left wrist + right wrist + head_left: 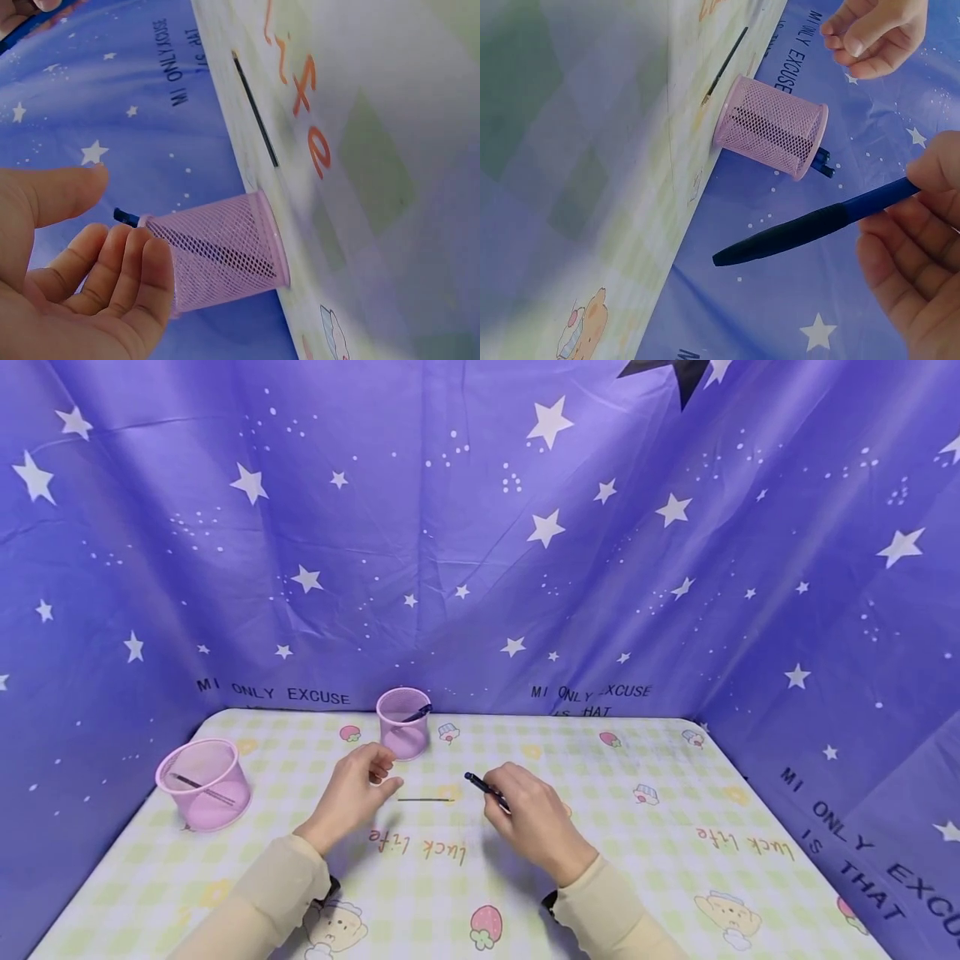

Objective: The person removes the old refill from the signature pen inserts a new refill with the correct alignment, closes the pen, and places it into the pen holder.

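Observation:
My right hand [534,817] pinches a dark blue pen [795,231] between thumb and fingers, above the table. In the right wrist view the pen's black grip section points away from the hand. My left hand [352,792] holds nothing, its fingers loosely bent and the thumb apart from them. Between the hands, a thin black pen refill [425,799] with a brass-coloured tip lies on the tablecloth. Just beyond the left hand stands a pink mesh pen holder [403,739], with dark blue pens [823,162] leaning in it.
At the left of the table stands a second, wider pink mesh holder [213,814] with thin dark sticks like refills [201,788] inside. A green-and-white checked tablecloth [637,893] covers the table. Purple starry curtains [480,635] hang behind and at both sides.

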`<state>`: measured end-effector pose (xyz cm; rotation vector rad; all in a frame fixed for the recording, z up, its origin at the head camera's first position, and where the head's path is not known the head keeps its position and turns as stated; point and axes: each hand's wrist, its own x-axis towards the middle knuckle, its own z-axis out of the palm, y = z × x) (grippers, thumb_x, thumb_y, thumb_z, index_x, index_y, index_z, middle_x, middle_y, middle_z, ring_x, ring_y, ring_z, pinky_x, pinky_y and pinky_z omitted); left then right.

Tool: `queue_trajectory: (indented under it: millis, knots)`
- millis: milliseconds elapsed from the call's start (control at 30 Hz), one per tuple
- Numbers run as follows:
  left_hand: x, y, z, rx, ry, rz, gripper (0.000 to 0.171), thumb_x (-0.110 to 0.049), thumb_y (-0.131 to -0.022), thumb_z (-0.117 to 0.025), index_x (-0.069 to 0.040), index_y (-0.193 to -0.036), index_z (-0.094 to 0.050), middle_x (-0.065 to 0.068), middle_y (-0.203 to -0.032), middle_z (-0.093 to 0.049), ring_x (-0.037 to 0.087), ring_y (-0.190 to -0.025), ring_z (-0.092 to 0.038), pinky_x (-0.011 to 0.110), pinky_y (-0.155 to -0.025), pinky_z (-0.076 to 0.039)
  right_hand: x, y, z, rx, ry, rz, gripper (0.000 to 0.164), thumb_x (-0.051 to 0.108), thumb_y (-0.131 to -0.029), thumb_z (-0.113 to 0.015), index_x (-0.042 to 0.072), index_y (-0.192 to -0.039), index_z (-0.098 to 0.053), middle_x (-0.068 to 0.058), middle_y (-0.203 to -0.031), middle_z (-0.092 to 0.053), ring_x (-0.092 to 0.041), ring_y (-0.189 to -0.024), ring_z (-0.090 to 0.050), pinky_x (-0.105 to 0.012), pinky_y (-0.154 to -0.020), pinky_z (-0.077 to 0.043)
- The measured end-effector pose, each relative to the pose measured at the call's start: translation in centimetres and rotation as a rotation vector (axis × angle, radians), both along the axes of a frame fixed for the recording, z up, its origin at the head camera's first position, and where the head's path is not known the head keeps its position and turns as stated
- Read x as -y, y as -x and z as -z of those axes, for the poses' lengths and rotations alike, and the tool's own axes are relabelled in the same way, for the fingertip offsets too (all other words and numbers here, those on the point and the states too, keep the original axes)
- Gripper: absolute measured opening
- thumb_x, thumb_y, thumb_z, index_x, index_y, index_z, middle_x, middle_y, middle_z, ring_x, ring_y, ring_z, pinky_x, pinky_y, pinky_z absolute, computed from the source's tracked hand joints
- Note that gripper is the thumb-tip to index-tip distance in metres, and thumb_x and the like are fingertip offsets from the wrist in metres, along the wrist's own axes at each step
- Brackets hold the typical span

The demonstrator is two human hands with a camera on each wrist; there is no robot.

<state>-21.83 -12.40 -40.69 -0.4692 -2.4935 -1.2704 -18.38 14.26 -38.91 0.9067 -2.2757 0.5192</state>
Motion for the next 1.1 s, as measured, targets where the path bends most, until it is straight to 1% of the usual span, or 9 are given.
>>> queue_trajectory:
  millis: [133, 267, 400, 500, 633, 800, 900, 1100]
  knots:
    - [0.2, 0.6, 0.0, 0.000, 0.037, -0.016, 0.026, -0.003, -0.075, -0.077, -0.001, -0.096, -0.063, 0.009, -0.088, -0.060, 0.026, -0.079, -0.061, 0.038, -0.074, -0.052, -0.2, 0.3, 0.0, 0.001, 0.010, 0.001, 0.009, 0.008, -0.082, -0.059, 0.010, -0.091, -0.061, 0.003, -0.083, -0.058, -0.008, -0.072, -0.054, -0.027, -0.062, -0.050]
    - [0.5, 1.3, 0.1, -0.011, 0.043, -0.038, 0.029, -0.003, -0.075, -0.076, 0.003, -0.100, -0.062, 0.011, -0.089, -0.061, 0.028, -0.081, -0.061, 0.040, -0.076, -0.052, -0.2, 0.6, -0.1, 0.004, 0.022, -0.002, 0.009, 0.008, -0.083, -0.059, 0.011, -0.091, -0.060, 0.003, -0.083, -0.058, -0.009, -0.072, -0.054, -0.027, -0.063, -0.050]
    - [0.9, 2.1, 0.2, 0.008, 0.047, -0.047, 0.033, -0.003, -0.077, -0.075, 0.005, -0.105, -0.061, 0.017, -0.095, -0.062, 0.030, -0.084, -0.062, 0.042, -0.078, -0.052, -0.2, 0.9, -0.2, 0.021, 0.046, -0.013, 0.009, 0.008, -0.083, -0.059, 0.011, -0.091, -0.060, 0.004, -0.082, -0.057, -0.008, -0.072, -0.054, -0.026, -0.063, -0.050]
    - [1.2, 2.7, 0.3, 0.035, 0.059, -0.054, 0.035, -0.004, -0.078, -0.074, 0.005, -0.109, -0.061, 0.020, -0.100, -0.063, 0.030, -0.086, -0.063, 0.042, -0.080, -0.051, 0.0, 1.0, 0.0, 0.021, 0.066, -0.024, 0.010, 0.007, -0.082, -0.060, 0.012, -0.090, -0.060, 0.004, -0.082, -0.057, -0.008, -0.072, -0.054, -0.025, -0.064, -0.049]
    - [1.4, 3.3, 0.3, 0.056, 0.056, -0.069, 0.038, -0.006, -0.077, -0.074, 0.004, -0.111, -0.060, 0.021, -0.104, -0.062, 0.031, -0.089, -0.063, 0.043, -0.081, -0.050, 0.1, 1.2, 0.0, 0.021, 0.086, -0.021, 0.010, 0.006, -0.081, -0.061, 0.011, -0.090, -0.061, 0.005, -0.082, -0.057, -0.007, -0.072, -0.054, -0.025, -0.064, -0.049]
    - [1.3, 3.9, 0.3, 0.078, 0.051, -0.093, 0.039, -0.008, -0.077, -0.074, 0.004, -0.112, -0.059, 0.020, -0.103, -0.058, 0.034, -0.091, -0.061, 0.043, -0.082, -0.049, 0.1, 1.4, -0.2, 0.010, 0.118, -0.019, 0.013, 0.002, -0.079, -0.062, 0.010, -0.088, -0.060, 0.003, -0.080, -0.056, -0.008, -0.072, -0.055, -0.025, -0.064, -0.049]
    - [1.2, 4.3, 0.4, 0.085, 0.044, -0.108, 0.041, -0.007, -0.077, -0.074, 0.006, -0.112, -0.059, 0.021, -0.102, -0.057, 0.035, -0.091, -0.060, 0.043, -0.083, -0.049, 0.1, 1.6, -0.2, 0.005, 0.126, -0.024, 0.014, 0.000, -0.078, -0.062, 0.010, -0.088, -0.059, 0.003, -0.080, -0.055, -0.008, -0.073, -0.056, -0.025, -0.065, -0.050]
    - [1.2, 5.3, 0.5, 0.095, 0.018, -0.119, 0.049, -0.007, -0.075, -0.074, 0.011, -0.116, -0.055, 0.024, -0.102, -0.058, 0.037, -0.092, -0.059, 0.044, -0.083, -0.048, 0.1, 2.0, -0.1, 0.031, 0.138, -0.016, 0.015, -0.001, -0.078, -0.062, 0.010, -0.088, -0.058, 0.003, -0.080, -0.055, -0.007, -0.074, -0.057, -0.022, -0.066, -0.050]
